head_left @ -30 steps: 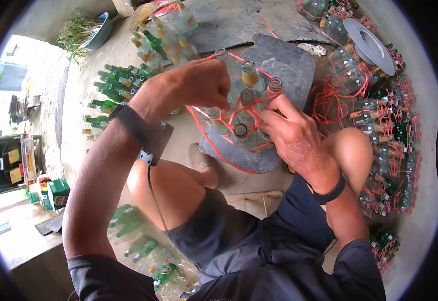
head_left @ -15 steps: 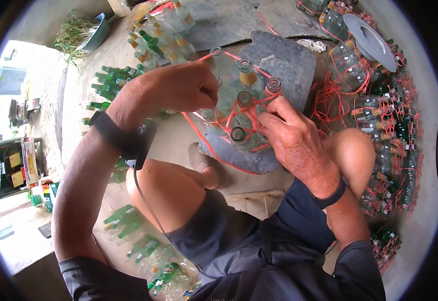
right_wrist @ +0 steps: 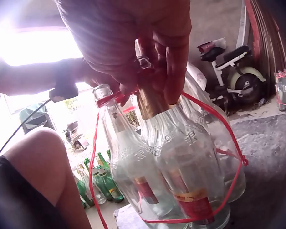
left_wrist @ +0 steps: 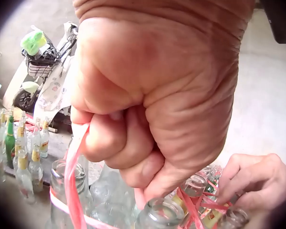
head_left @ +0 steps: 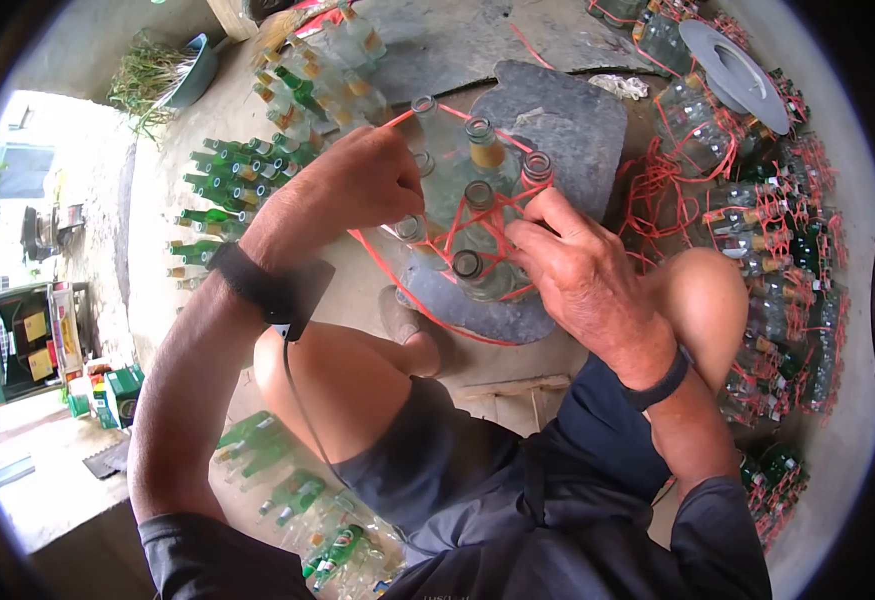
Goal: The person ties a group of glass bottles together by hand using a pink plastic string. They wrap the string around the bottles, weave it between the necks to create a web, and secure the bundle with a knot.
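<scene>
A cluster of clear glass bottles [head_left: 485, 150] stands upright on a grey stone slab, with red strap [head_left: 387, 272] around the group and crossing between the necks. My left hand [head_left: 367, 180] is above the cluster's left side; in the left wrist view its fingers curl tightly round the red strap [left_wrist: 74, 183], above a bottle mouth [left_wrist: 161, 212]. At the right side, my right hand [head_left: 587, 275] pinches strap near the necks. In the right wrist view this hand [right_wrist: 143, 47] partly hides the necks, and a strap loop [right_wrist: 229, 131] hangs around the bottles [right_wrist: 186, 167].
Green bottles [head_left: 219, 180] and clear ones stand on the floor at the left, with more bottles lower left [head_left: 292, 495]. Loose red strap [head_left: 657, 205] lies right of the slab [head_left: 582, 120]. Strapped bottle bundles [head_left: 772, 300] and a grey hat [head_left: 732, 75] are along the right wall.
My left hand has shifted slightly left relative to the bottle necks, its fingers still curled. The right hand stays at the same side of the cluster. The head view has shifted slightly.
</scene>
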A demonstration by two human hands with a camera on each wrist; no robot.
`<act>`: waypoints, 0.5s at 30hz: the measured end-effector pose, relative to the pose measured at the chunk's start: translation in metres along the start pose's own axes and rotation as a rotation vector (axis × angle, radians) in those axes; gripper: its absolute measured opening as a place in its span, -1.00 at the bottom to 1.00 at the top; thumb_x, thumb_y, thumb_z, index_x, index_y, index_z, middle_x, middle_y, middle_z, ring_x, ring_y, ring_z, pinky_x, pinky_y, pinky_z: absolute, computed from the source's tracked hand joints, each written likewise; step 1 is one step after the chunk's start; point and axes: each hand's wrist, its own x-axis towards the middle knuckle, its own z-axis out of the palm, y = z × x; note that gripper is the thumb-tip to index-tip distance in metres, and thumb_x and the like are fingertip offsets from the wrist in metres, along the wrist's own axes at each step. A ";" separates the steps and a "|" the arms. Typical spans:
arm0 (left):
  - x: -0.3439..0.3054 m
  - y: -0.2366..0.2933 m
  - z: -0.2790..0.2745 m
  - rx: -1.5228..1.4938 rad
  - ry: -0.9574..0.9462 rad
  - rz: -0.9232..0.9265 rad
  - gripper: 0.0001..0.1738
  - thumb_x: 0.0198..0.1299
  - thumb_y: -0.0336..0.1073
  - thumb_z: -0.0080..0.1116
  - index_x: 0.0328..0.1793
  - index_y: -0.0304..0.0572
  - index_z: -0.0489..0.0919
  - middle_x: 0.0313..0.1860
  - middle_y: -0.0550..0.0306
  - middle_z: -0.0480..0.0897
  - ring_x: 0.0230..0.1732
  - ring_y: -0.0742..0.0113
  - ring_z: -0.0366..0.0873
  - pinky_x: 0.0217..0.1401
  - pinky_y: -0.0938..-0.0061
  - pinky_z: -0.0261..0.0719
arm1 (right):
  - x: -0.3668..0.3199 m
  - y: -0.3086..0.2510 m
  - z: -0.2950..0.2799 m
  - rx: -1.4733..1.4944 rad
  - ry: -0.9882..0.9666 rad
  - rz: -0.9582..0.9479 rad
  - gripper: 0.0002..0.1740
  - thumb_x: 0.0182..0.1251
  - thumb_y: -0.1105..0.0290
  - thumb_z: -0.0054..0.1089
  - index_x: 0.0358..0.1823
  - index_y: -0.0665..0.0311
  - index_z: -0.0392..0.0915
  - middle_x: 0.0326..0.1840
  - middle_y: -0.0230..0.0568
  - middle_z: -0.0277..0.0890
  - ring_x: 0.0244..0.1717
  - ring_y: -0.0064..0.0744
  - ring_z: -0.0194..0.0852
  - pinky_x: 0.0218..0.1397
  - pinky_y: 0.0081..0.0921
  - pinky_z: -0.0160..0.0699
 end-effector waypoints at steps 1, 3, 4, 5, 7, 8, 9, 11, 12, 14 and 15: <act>-0.002 -0.001 0.001 -0.001 -0.010 -0.029 -0.79 0.10 -0.31 0.39 -0.20 -0.26 0.87 -0.43 -0.03 0.80 -0.41 0.25 0.77 -0.25 0.31 0.70 | 0.000 0.000 0.000 0.018 0.005 -0.001 -0.74 0.21 0.64 0.45 -0.07 0.38 0.68 -0.10 -0.14 0.50 -0.17 -0.01 0.73 -0.15 -0.12 0.72; -0.007 -0.002 0.003 0.004 -0.021 -0.059 -0.78 0.10 -0.30 0.40 -0.19 -0.26 0.87 -0.43 -0.03 0.80 -0.42 0.25 0.76 -0.25 0.30 0.69 | 0.001 0.000 -0.001 0.039 0.014 -0.003 -0.74 0.21 0.65 0.45 -0.06 0.38 0.68 -0.09 -0.14 0.51 -0.17 -0.02 0.74 -0.15 -0.12 0.72; -0.011 -0.001 0.006 -0.026 0.021 -0.087 -0.79 0.12 -0.31 0.40 -0.19 -0.26 0.87 -0.43 -0.02 0.81 -0.42 0.26 0.75 -0.26 0.31 0.68 | 0.001 0.001 -0.001 0.059 0.020 -0.009 -0.72 0.20 0.65 0.45 -0.05 0.38 0.67 -0.09 -0.14 0.51 -0.17 -0.01 0.74 -0.14 -0.12 0.72; -0.014 -0.002 0.009 -0.056 0.064 -0.114 -0.80 0.14 -0.32 0.40 -0.19 -0.26 0.87 -0.42 -0.01 0.81 -0.42 0.27 0.75 -0.27 0.31 0.67 | 0.001 0.002 -0.002 0.076 0.026 -0.016 -0.71 0.19 0.66 0.46 -0.04 0.37 0.67 -0.08 -0.14 0.51 -0.18 -0.01 0.74 -0.14 -0.12 0.72; -0.017 -0.008 0.019 -0.084 0.122 -0.092 -0.80 0.16 -0.32 0.39 -0.16 -0.26 0.87 -0.42 0.00 0.81 -0.42 0.28 0.74 -0.27 0.33 0.65 | 0.002 0.001 -0.005 0.056 0.002 0.010 -0.68 0.19 0.65 0.47 -0.02 0.36 0.67 -0.06 -0.14 0.53 -0.15 0.00 0.73 -0.13 -0.12 0.72; -0.020 -0.011 0.023 -0.115 0.177 -0.074 -0.80 0.19 -0.32 0.38 -0.14 -0.25 0.87 -0.42 0.00 0.81 -0.43 0.29 0.72 -0.28 0.34 0.64 | 0.002 -0.001 -0.006 0.040 -0.027 0.039 -0.65 0.18 0.64 0.48 0.01 0.36 0.67 -0.04 -0.14 0.54 -0.13 0.02 0.73 -0.11 -0.12 0.72; -0.023 -0.009 0.022 -0.113 0.178 -0.068 -0.80 0.19 -0.32 0.38 -0.14 -0.25 0.87 -0.42 0.00 0.81 -0.43 0.29 0.72 -0.28 0.34 0.64 | 0.002 -0.005 -0.008 0.035 -0.023 0.040 -0.65 0.18 0.64 0.48 0.01 0.36 0.67 -0.04 -0.14 0.54 -0.13 0.02 0.73 -0.11 -0.12 0.72; -0.026 -0.004 0.023 -0.175 0.174 -0.163 -0.78 0.23 -0.31 0.36 -0.11 -0.28 0.85 -0.45 0.04 0.77 -0.43 0.37 0.69 -0.29 0.36 0.61 | 0.003 -0.015 -0.014 0.082 0.105 0.040 -0.62 0.22 0.60 0.49 0.08 0.35 0.66 0.02 -0.12 0.56 -0.07 0.03 0.71 -0.03 -0.15 0.71; -0.026 0.000 0.022 -0.178 0.169 -0.149 -0.78 0.23 -0.31 0.36 -0.11 -0.28 0.85 -0.45 0.04 0.77 -0.43 0.37 0.69 -0.29 0.36 0.61 | 0.005 -0.022 -0.019 0.137 0.162 0.021 -0.72 0.30 0.55 0.42 0.02 0.34 0.64 0.00 -0.10 0.56 -0.07 0.05 0.69 -0.02 -0.10 0.69; -0.026 0.004 0.020 -0.188 0.161 -0.257 -0.78 0.24 -0.30 0.37 -0.13 -0.32 0.84 -0.49 0.09 0.71 -0.42 0.47 0.63 -0.29 0.38 0.58 | 0.010 -0.043 -0.042 0.332 0.140 -0.006 -0.78 0.45 0.47 0.35 0.04 0.38 0.63 -0.04 -0.07 0.57 -0.05 -0.04 0.68 0.00 -0.21 0.65; -0.026 -0.001 0.019 -0.158 0.144 -0.123 -0.77 0.12 -0.28 0.40 -0.12 -0.16 0.88 -0.36 -0.02 0.81 -0.35 0.22 0.77 -0.16 0.34 0.72 | 0.012 -0.059 -0.058 0.474 0.063 -0.011 -0.74 0.52 0.45 0.36 0.12 0.43 0.63 -0.05 -0.07 0.59 -0.04 -0.15 0.69 0.02 -0.37 0.63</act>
